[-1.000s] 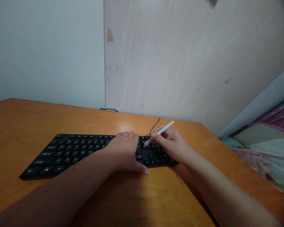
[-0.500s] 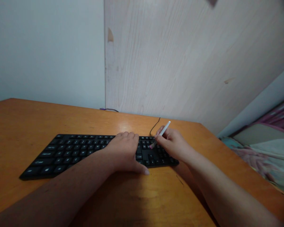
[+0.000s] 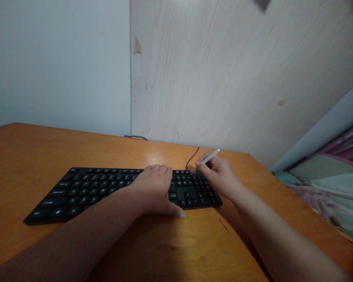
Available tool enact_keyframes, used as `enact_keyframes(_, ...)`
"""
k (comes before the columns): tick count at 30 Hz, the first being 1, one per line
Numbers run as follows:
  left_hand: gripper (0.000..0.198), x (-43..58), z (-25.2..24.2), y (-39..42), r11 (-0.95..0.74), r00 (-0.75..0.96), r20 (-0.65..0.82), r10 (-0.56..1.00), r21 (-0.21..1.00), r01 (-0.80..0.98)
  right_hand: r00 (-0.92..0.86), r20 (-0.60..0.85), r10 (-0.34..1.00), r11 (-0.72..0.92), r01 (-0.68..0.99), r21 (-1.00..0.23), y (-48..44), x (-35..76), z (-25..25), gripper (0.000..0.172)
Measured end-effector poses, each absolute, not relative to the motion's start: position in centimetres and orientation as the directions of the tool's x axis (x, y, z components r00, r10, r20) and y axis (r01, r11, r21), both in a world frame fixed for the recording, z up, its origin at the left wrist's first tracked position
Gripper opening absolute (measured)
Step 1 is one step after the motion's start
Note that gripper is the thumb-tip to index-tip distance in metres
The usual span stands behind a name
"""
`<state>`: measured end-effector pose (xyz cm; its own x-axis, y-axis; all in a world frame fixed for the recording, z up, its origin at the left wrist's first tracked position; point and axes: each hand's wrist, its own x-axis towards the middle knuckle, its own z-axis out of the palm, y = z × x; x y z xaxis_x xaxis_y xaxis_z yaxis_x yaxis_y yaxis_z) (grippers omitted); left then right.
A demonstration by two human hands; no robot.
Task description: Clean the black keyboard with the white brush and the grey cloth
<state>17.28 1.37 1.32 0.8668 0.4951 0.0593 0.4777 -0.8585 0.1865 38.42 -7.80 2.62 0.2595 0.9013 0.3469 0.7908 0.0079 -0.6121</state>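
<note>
A black keyboard (image 3: 91, 191) lies flat, its long side running left to right in front of me. My left hand (image 3: 154, 190) spans it from above, fingers together at the far edge and thumb out past the near edge, holding it. Between thumb and fingers, my right hand (image 3: 219, 174) pinches a slim brush with a white handle (image 3: 211, 156). The brush slants down to the left, its small pinkish tip at the top row of keys near the number pad. That tip is blurred and hard to make out.
The keyboard rests on an orange-brown wooden table (image 3: 194, 243). Behind the keyboard a thin black cable (image 3: 191, 157) runs toward the wall, and another cable end (image 3: 138, 137) lies at the table's back edge. Bedding (image 3: 335, 192) shows beyond the right edge.
My right hand has shifted slightly right and away from me. The brush tip moved from the keys above the arrows to the top row, and the handle leans lower. My left hand stays put.
</note>
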Motion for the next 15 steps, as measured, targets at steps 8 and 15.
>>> enact_keyframes(8, 0.106, 17.23, 1.29, 1.25, -0.863, 0.868, 0.059, 0.492, 0.165, 0.478, 0.176, 0.282, 0.943, -0.008, 0.861, -0.509, -8.00, 38.28, 2.67, 0.015)
enact_keyframes(15, 0.108, 17.29, 1.19, 1.36, -0.865, 0.871, 0.063, 0.487, 0.167, 0.472, 0.252, 0.274, 0.928, -0.022, 0.773, -0.634, -8.00, 38.92, 2.52, 0.014)
